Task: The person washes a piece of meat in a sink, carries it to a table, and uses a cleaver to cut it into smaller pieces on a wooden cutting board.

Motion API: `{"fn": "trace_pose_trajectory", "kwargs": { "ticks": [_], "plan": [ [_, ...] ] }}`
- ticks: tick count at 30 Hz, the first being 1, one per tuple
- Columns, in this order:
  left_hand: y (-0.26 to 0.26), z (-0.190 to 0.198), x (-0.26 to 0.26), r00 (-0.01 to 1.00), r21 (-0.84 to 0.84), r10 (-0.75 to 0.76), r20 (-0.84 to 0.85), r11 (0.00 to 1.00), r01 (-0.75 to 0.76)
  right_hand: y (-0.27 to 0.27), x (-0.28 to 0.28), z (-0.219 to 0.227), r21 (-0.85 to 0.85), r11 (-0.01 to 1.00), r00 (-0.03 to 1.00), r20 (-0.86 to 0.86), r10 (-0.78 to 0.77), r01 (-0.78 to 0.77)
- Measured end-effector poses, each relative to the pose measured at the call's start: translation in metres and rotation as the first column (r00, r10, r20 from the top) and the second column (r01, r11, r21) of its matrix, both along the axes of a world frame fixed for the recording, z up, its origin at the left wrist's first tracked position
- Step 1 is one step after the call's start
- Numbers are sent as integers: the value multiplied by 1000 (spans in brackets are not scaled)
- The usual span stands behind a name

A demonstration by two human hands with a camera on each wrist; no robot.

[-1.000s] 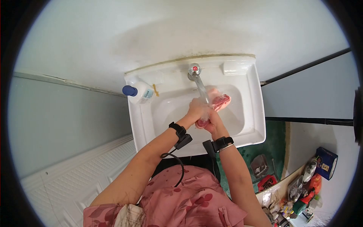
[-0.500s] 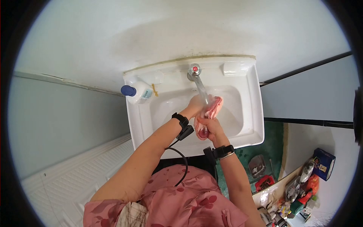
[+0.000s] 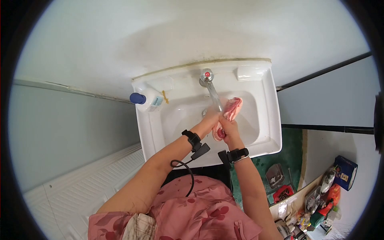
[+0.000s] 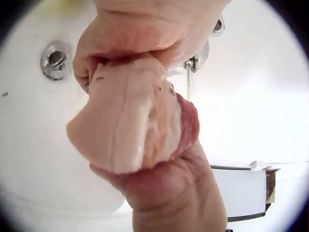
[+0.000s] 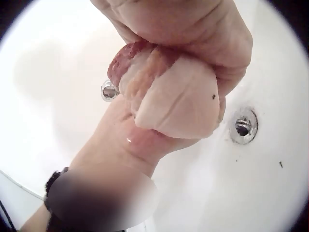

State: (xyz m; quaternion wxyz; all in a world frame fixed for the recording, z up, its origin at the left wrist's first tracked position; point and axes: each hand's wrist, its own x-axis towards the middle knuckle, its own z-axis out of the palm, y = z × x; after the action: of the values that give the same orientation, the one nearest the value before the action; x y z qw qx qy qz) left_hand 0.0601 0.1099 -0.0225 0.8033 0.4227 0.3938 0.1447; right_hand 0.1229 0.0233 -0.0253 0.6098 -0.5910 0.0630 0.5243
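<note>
A piece of raw pork belly (image 3: 233,107), with red meat, white fat and pale skin, slants over the sink basin below the tap's spout. My left hand (image 3: 211,120) curls round it from the left side. From the right, my right hand (image 3: 230,129) grips it near its lower end, thumb on top. In the left wrist view the skin side of the pork (image 4: 120,116) shows between both hands, with a few dark specks on it. The right wrist view has the pork's end (image 5: 178,96) poking out under the right hand's curled fingers.
The white sink (image 3: 270,120) has a chrome tap (image 3: 207,76) at its back and a drain (image 5: 243,125) in its basin. A white bottle with a blue cap (image 3: 138,98) stands on the left rim. Containers (image 3: 276,176) sit on the green floor at right.
The pork has shifted from nearer the sink's front edge back up and right, beneath the spout. My left hand has come down toward my right hand, uncovering the drain.
</note>
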Motion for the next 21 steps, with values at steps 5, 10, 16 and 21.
{"fn": "trace_pose_trajectory", "kwargs": {
  "ticks": [5, 10, 16, 21],
  "plan": [
    [-21, -10, -2, 999, 142, -28, 23, 990, 24, 1, -8, 1, -73, 991, 951, 298, -82, 108],
    [-33, 26, -15, 993, 117, -43, -107, 992, 56, 12, -11, 6, 75, 941, 914, 221, -339, 331],
    [-48, 6, -27, 970, -89, 205, 132, 977, -194, 18, -23, 5, 107, 904, 900, 101, -423, 413],
    [-29, -16, -26, 999, 140, 25, -20, 990, -22, 13, -27, -9, 144, 883, 889, 37, -457, 448]
  ]
}}
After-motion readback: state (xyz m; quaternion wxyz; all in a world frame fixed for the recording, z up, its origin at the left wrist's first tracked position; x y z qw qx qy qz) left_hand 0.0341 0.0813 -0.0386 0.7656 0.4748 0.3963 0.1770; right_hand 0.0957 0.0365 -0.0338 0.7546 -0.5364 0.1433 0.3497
